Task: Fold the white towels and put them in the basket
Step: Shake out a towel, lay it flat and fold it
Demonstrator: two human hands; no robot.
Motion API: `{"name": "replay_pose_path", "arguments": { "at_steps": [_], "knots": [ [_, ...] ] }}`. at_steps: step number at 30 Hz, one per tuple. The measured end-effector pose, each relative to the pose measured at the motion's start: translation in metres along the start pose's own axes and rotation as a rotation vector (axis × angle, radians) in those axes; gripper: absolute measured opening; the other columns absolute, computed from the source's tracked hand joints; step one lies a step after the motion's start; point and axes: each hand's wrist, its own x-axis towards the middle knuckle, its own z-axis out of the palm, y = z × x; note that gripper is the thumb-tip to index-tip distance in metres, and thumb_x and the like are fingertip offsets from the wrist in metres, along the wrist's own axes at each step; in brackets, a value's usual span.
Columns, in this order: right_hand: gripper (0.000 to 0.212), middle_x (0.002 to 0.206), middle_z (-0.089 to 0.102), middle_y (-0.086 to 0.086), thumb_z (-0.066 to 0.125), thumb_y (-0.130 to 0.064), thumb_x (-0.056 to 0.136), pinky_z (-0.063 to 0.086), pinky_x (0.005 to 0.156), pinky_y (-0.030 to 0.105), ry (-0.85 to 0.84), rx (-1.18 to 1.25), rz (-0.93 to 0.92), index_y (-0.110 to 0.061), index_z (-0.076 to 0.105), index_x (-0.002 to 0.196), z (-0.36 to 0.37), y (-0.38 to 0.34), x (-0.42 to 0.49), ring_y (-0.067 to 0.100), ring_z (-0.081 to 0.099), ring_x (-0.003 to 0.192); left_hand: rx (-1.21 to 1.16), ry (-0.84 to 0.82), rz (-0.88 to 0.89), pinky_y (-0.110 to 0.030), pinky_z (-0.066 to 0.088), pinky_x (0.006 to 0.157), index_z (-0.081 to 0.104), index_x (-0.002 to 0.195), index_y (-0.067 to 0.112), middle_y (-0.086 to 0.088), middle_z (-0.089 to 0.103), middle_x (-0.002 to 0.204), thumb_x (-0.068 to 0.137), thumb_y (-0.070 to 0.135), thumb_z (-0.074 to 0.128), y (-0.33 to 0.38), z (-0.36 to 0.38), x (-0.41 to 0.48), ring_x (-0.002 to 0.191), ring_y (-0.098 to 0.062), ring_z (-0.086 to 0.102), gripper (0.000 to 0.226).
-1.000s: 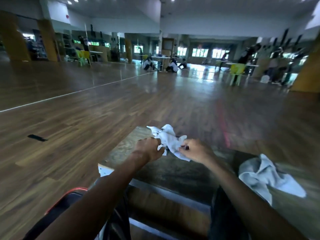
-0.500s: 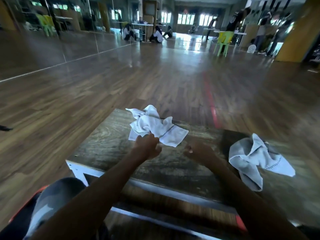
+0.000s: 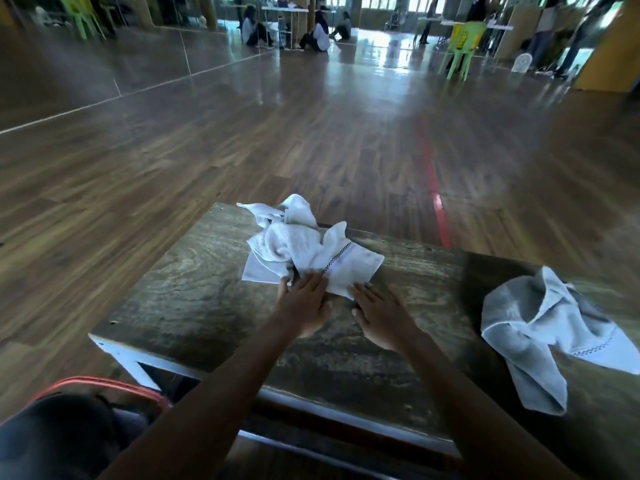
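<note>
Fingers (image 3: 313, 284) of the left hand (image 3: 304, 306) and right hand (image 3: 382, 317) lie straight and flat, gripping nothing, and press the near edge of a crumpled white towel (image 3: 301, 247) on the counter (image 3: 180, 306). Nearest, low left, the basket (image 3: 104, 383) shows only a red rim beside the counter's near corner. A second towel (image 3: 530, 327) lies bunched well apart to the right. The first towel's far folds reach the counter's back edge. Beyond, wooden floor (image 3: 242, 150) runs open to a green chair (image 3: 462, 46).
</note>
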Motion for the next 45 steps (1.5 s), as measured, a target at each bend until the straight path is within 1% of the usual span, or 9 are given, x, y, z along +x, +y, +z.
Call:
{"name": "replay_pose_path", "arguments": {
  "at_steps": [5,10,14,19,23,25,30,38,45],
  "knots": [
    [0.054,0.132,0.058,-0.001,0.021,-0.037,0.091,0.031,0.105,0.05,0.198,-0.044,-0.068,-0.019,0.054,0.13,0.009,-0.01,-0.02,0.019,0.051,0.126,-0.055,0.118,0.07,-0.037,0.006,0.108,0.028,0.149,0.02,0.002,0.023,0.157,0.087,0.055,0.005,-0.008,0.014,-0.022,0.146,-0.013,0.014,0.075],
    [0.037,0.111,0.069,-0.006,0.037,-0.032,0.088,0.035,0.091,0.038,0.363,-0.052,-0.206,-0.022,0.066,0.111,0.012,-0.029,-0.051,0.012,0.065,0.101,-0.047,0.199,0.122,-0.044,0.017,0.106,0.046,0.14,0.021,0.002,0.041,0.148,0.085,0.054,0.019,-0.031,0.018,-0.051,0.139,-0.014,0.033,0.07],
    [0.038,0.11,0.069,-0.01,0.037,-0.034,0.087,0.041,0.082,0.035,0.379,-0.108,-0.327,-0.025,0.065,0.111,0.011,-0.049,-0.072,0.007,0.066,0.094,0.011,0.197,0.152,-0.051,0.033,0.1,0.054,0.132,0.023,0.006,0.051,0.14,0.083,0.053,0.038,-0.047,0.014,-0.076,0.133,-0.011,0.042,0.06],
    [0.04,0.117,0.067,-0.008,0.033,-0.034,0.091,0.036,0.09,0.04,0.339,0.001,-0.325,-0.025,0.06,0.119,0.003,-0.053,-0.072,0.011,0.064,0.103,-0.063,0.223,0.142,-0.051,0.025,0.106,0.056,0.129,0.02,0.005,0.053,0.138,0.07,0.065,0.043,-0.042,0.007,-0.098,0.134,-0.011,0.041,0.075],
    [0.062,0.145,0.044,-0.006,0.018,-0.047,0.088,0.019,0.103,0.04,0.145,0.017,-0.155,-0.024,0.043,0.14,-0.003,-0.033,-0.059,0.015,0.043,0.131,-0.049,0.335,0.129,-0.038,0.029,0.093,0.067,0.107,0.023,0.007,0.069,0.107,0.07,0.062,0.049,-0.016,0.016,-0.1,0.101,-0.015,0.063,0.056],
    [0.056,0.147,0.042,-0.008,0.029,-0.047,0.089,0.019,0.104,0.043,0.095,0.0,-0.146,-0.026,0.044,0.139,-0.001,-0.028,-0.059,0.015,0.042,0.132,-0.058,0.413,0.105,-0.035,0.028,0.084,0.069,0.092,0.026,0.009,0.07,0.093,0.074,0.054,0.049,-0.006,0.02,-0.096,0.088,-0.015,0.065,0.039],
    [0.044,0.116,0.067,-0.007,0.052,-0.049,0.08,0.033,0.092,0.042,0.231,-0.021,-0.198,-0.027,0.064,0.117,0.003,-0.028,-0.059,0.018,0.063,0.103,-0.004,0.541,0.164,-0.034,0.038,0.074,0.07,0.08,0.026,0.009,0.069,0.079,0.087,0.037,0.051,0.001,0.026,-0.094,0.076,-0.014,0.063,0.023],
    [0.03,0.064,0.068,-0.008,0.042,-0.038,0.082,0.026,0.074,0.032,0.42,-0.132,-0.199,-0.026,0.068,0.073,0.005,-0.036,-0.065,0.013,0.06,0.056,0.055,0.609,0.303,-0.034,0.04,0.073,0.067,0.088,0.024,0.007,0.066,0.079,0.09,0.03,0.053,-0.011,0.034,-0.099,0.075,-0.017,0.061,0.015],
    [0.011,0.057,0.064,0.0,0.057,-0.029,0.083,0.05,0.074,0.036,0.44,-0.051,-0.156,-0.021,0.064,0.08,-0.008,-0.036,-0.08,0.02,0.057,0.046,0.016,0.559,0.201,-0.034,0.035,0.076,0.07,0.09,0.025,0.005,0.07,0.082,0.08,0.025,0.051,-0.006,0.008,-0.102,0.076,-0.019,0.065,0.021]
  ]
}}
